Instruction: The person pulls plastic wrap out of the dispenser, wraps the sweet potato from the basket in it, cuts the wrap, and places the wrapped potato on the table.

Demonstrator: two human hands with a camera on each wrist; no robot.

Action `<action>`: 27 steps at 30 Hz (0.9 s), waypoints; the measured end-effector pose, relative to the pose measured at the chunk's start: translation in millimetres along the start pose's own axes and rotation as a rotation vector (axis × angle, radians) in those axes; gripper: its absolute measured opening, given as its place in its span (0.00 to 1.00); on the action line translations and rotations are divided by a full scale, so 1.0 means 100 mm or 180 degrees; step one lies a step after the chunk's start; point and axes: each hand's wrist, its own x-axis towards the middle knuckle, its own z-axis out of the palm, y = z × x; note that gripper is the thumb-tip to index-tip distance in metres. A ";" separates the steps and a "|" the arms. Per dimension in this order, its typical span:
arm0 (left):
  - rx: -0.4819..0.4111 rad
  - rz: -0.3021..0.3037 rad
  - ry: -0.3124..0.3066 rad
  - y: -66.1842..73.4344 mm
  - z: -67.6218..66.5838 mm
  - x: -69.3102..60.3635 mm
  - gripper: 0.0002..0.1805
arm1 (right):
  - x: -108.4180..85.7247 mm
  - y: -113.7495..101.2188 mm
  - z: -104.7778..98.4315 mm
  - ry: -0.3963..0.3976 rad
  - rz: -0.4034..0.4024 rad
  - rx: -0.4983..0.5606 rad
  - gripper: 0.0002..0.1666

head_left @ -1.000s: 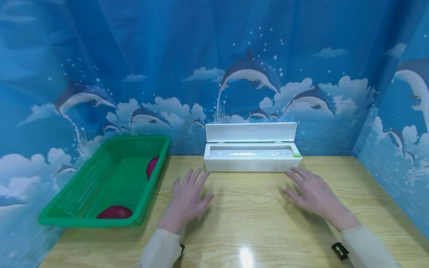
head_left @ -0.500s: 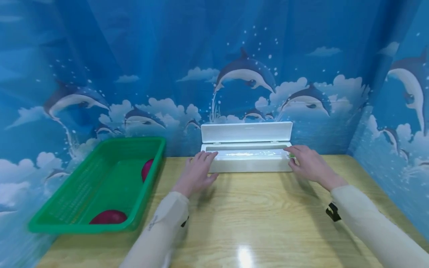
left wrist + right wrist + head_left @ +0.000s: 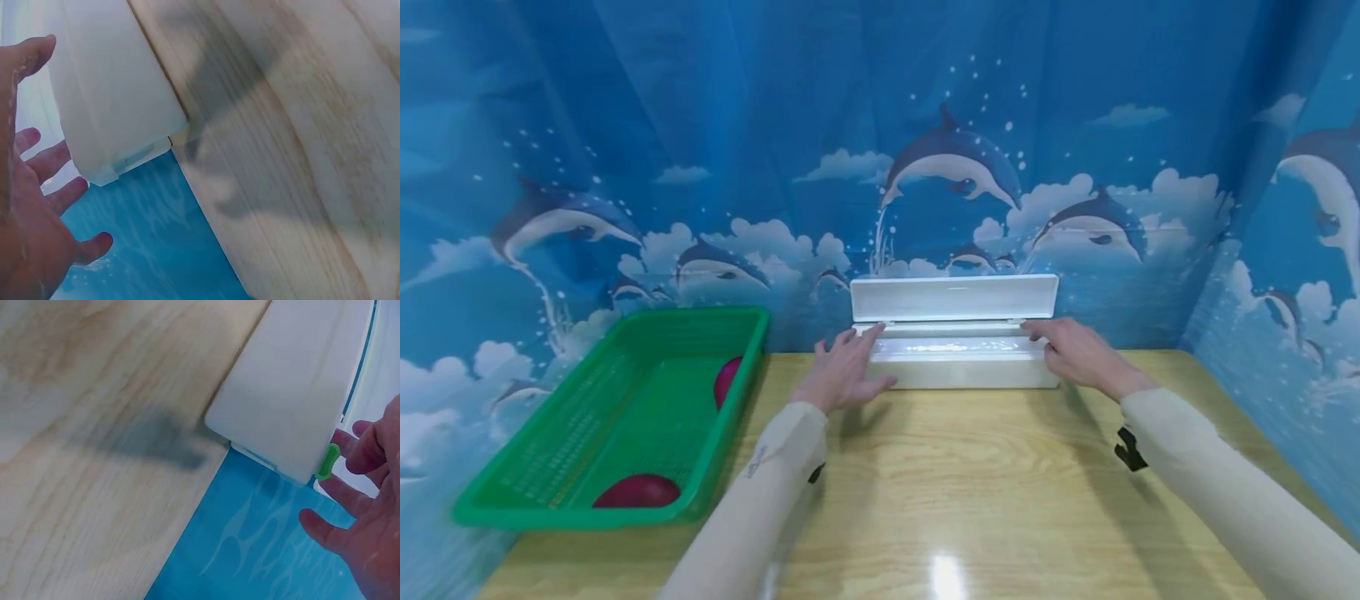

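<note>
A long white box point(image 3: 964, 375) stands at the back of the table with its lid point(image 3: 955, 299) raised; shiny clear material point(image 3: 955, 347) lies inside. My left hand point(image 3: 842, 372) is spread over the box's left end, fingertips near the hinge side. At the right end, my right hand point(image 3: 1084, 357) reaches over with bent fingers and grips nothing visible. The left wrist view has the box point(image 3: 119, 81) beside my spread left hand point(image 3: 34, 219). In the right wrist view, a green piece point(image 3: 328, 462) on the box's edge is close to my right hand's fingers point(image 3: 350, 499).
A green basket point(image 3: 580, 518) sits at the left, holding a dark red object point(image 3: 638, 492) at its front and another point(image 3: 727, 382) by its right side. Behind the wooden table point(image 3: 955, 475) hangs a blue curtain point(image 3: 737, 108) with dolphins, which also runs along the right side.
Both hands have moved forward from the table in front of the box to above its two ends. The lid stays raised, and the head view has shifted slightly.
</note>
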 end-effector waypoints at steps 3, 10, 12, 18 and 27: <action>-0.0123 -0.0119 0.0002 0.02 0.01 0.05 0.49 | 0.05 0.01 -0.02 -0.0135 0.0091 0.0076 0.33; -0.0463 -0.0361 0.0083 -0.03 0.03 0.19 0.33 | 0.15 0.01 0.04 -0.0102 0.0159 0.0075 0.27; -0.0535 -0.0372 0.0153 -0.06 0.04 0.22 0.28 | 0.18 0.02 0.06 -0.0051 0.0102 0.0098 0.25; -0.0612 -0.0451 0.0275 -0.07 0.02 0.27 0.21 | 0.22 0.05 0.05 0.0108 -0.0106 0.0087 0.18; -0.0723 -0.0608 0.0334 0.03 -0.02 0.33 0.15 | 0.24 0.04 0.09 0.0137 0.0174 -0.0030 0.11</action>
